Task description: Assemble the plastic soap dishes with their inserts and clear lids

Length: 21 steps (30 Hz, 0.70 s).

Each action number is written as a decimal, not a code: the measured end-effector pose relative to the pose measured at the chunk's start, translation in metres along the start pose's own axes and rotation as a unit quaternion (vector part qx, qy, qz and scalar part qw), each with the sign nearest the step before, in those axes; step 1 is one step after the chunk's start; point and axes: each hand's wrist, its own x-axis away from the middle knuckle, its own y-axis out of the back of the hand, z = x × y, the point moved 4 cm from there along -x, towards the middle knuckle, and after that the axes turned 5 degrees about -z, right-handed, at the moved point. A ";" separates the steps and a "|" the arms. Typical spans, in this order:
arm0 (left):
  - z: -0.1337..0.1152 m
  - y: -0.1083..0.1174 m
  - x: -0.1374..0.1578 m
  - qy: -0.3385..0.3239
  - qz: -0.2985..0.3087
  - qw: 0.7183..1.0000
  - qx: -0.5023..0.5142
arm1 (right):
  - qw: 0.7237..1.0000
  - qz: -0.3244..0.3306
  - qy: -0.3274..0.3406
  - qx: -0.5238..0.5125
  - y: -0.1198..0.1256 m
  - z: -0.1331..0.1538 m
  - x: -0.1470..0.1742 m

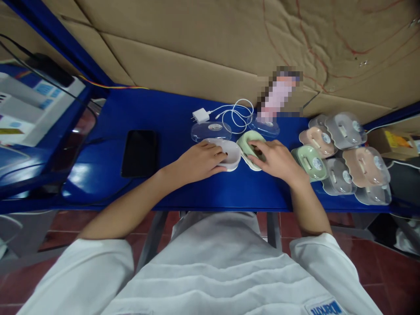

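Observation:
My left hand (pixel 206 158) holds a white oval plastic box (pixel 233 154); its fingers curl over the rim into the box and its thumb lies along the near side. Beside it, my right hand (pixel 274 158) grips a pale green oval plastic box (pixel 248 139), tilted, with fingers and thumb reaching into it. The two boxes stand close together, their sides about touching. Behind the white one lies a clear plastic lid (pixel 210 130) with a round sticker. A second clear lid (pixel 267 127) rests behind the green one. What the fingertips touch inside is partly hidden.
Several lidded boxes in grey, peach and green (pixel 341 157) are stacked at the right of the blue table (pixel 210 197). A white charger (pixel 201 115) with a coiled cable lies behind the lids. A black phone or tablet (pixel 139 153) lies at left. A blurred-out upright object leans on the cardboard wall (pixel 183 57).

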 end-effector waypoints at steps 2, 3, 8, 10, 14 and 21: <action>0.001 0.001 0.000 -0.005 -0.016 1.000 0.006 | 1.000 -0.013 0.007 0.000 0.003 -0.003 0.001; 0.002 0.002 0.000 -0.004 -0.026 1.000 0.003 | 1.000 -0.021 0.010 -0.001 0.005 -0.005 0.001; 0.011 0.007 -0.001 0.029 -0.076 0.996 -0.043 | 0.996 -0.075 0.009 -0.039 0.014 -0.017 0.001; 0.016 0.003 -0.001 0.041 -0.079 0.994 -0.055 | 0.995 -0.082 0.016 -0.052 0.015 -0.020 0.001; 0.027 -0.009 -0.002 0.068 -0.075 0.993 -0.054 | 0.994 -0.074 0.039 -0.070 0.013 -0.015 0.000; 0.019 0.000 -0.002 0.076 -0.088 0.993 -0.030 | 0.993 -0.057 0.033 -0.099 0.031 -0.015 0.017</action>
